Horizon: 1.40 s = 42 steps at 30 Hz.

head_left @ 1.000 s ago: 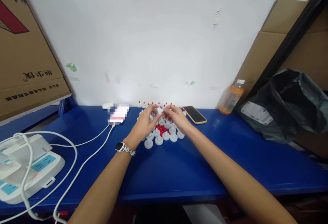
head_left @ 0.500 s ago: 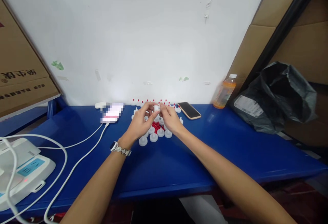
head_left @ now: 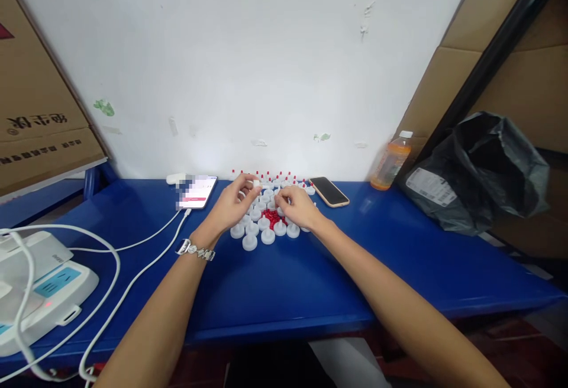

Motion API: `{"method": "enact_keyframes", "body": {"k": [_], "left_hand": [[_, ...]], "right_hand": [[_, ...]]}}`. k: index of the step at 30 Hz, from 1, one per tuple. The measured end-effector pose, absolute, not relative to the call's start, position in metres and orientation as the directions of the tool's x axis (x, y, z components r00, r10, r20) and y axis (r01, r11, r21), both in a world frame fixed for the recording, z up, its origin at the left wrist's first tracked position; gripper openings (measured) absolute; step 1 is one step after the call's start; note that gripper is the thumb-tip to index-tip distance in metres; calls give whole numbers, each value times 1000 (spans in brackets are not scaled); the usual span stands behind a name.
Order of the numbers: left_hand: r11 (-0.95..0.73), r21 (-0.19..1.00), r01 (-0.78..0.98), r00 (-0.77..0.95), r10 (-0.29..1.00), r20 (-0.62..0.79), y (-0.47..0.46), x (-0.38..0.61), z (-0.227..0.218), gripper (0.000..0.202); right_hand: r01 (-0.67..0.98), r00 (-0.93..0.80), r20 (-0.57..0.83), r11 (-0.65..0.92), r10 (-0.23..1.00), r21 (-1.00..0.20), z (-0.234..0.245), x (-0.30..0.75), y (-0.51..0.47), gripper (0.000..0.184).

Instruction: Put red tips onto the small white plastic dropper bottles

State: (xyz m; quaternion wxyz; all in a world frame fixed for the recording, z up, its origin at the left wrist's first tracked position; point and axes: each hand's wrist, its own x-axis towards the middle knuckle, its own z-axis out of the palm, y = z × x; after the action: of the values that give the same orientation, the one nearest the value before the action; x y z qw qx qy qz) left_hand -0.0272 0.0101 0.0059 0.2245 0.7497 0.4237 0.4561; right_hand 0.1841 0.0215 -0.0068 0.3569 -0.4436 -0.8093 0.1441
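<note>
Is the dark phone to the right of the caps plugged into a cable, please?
No, the dark phone lies with no cable attached; the white cable runs to the other phone.

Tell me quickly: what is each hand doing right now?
Left hand: closed, pinching a small white cap at its fingertips.
Right hand: fingers curled down on the pile of white caps; grip cannot be told.

I get one view only, head-worn camera, looking forward and down, facing the white wall (head_left: 266, 51), blue surface (head_left: 284, 293) close below, left grip (head_left: 231, 207) and right grip (head_left: 296, 207) mid-frame at arm's length
</note>
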Motion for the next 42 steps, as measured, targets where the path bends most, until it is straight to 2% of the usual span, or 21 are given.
{"method": "enact_keyframes", "body": {"k": [2,4,9,12,14,16,18,22,25,28,30,34,39,42], "left_hand": [[-543,672,503,275,838,471,7,-24,4,33],[-539,643,545,296,841,454,5,-21,3,34],[-532,635,560,326,846,421,3,-19,4,35],[-546,635,547,306,836,455,4,-21,4,37],[-533,636,558,253,839,481,8,-25,4,40],[-494,630,600,180,850,495,13,-31,2,42],[-442,596,670,117,856,503,19,-39,-1,35],[-371,487,791,124,876,467,26,-48,-9,22],[-363,445,819,167,892,420,24,-45,-12,22],[-362,408,838,193,896,400,19,-37,-12,23],[-361,384,850,204,897,391,15,-31,-11,24],[-372,355,858,227,894,387,11,-21,-11,24],[-364,345,865,226,897,380,12,-19,-13,23],[-373,354,858,221,889,400,13,-20,-12,23]], "right_hand": [[602,-386,402,558,830,-572,-5,186,22,24],[539,-359,382,523,852,-660,-3,187,21,25],[271,-275,410,479,870,-835,-4,178,24,26],[98,-276,448,488,851,-867,-5,166,36,27],[77,-227,487,514,843,-854,-2,159,50,25],[181,-179,517,544,837,-819,3,154,69,19],[381,-184,516,544,837,-747,7,150,88,11],[709,-298,410,488,862,-509,4,142,116,15],[815,-386,311,479,868,-325,-2,139,121,18],[834,-440,276,503,855,-228,-3,141,121,18],[847,-404,304,478,863,-231,0,144,122,22],[898,-232,333,333,914,-287,3,148,129,29],[896,-221,273,306,936,-322,2,147,137,13],[872,-207,312,319,927,-371,6,152,131,14]]}}
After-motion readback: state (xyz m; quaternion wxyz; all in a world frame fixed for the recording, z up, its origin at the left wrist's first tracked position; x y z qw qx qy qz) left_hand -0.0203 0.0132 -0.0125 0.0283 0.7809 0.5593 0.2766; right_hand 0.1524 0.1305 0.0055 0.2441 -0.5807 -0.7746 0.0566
